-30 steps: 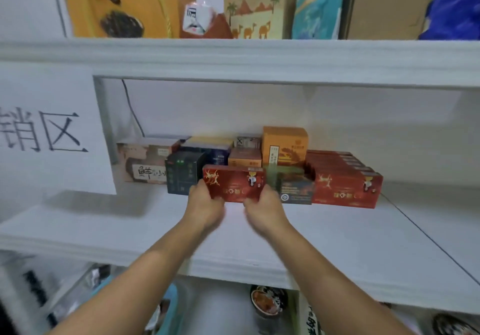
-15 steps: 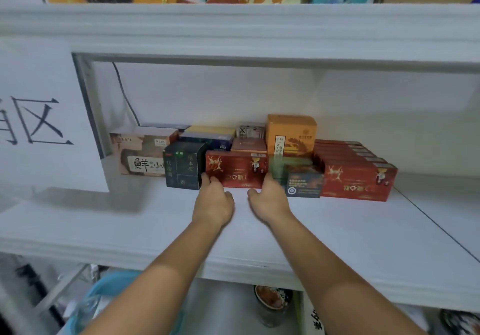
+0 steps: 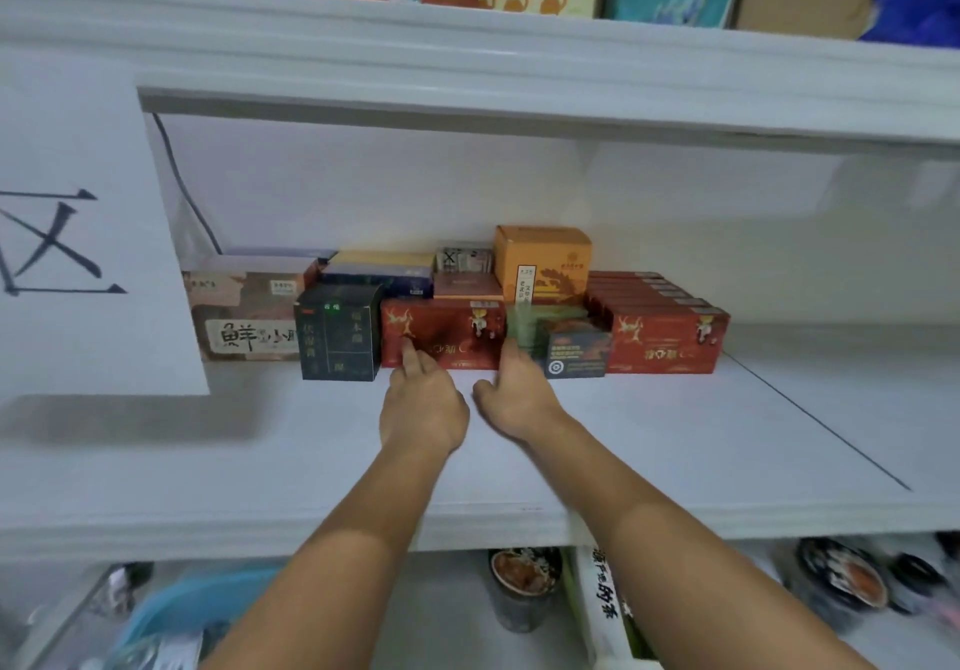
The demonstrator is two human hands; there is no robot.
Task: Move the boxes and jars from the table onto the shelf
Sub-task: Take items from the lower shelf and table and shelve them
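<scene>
A flat red box (image 3: 441,331) with a gold deer print stands on the white shelf (image 3: 311,461), between a dark green box (image 3: 337,339) and a small dark blue box (image 3: 576,352). My left hand (image 3: 421,404) rests on the shelf in front of it, one fingertip touching the box's lower left face. My right hand (image 3: 514,394) is beside it, fingers spread, a finger against the box's right edge. Neither hand grips the box.
More boxes line the back: a brown one (image 3: 244,316) at left, an orange one (image 3: 543,261), a row of red ones (image 3: 665,337) at right. A paper sign (image 3: 78,254) hangs left. Bags fill the upper shelf; jars (image 3: 524,586) stand below.
The red box, held in both hands a second ago, went back into the row and was let go. Both hands have drawn slightly back, fingers loosened.
</scene>
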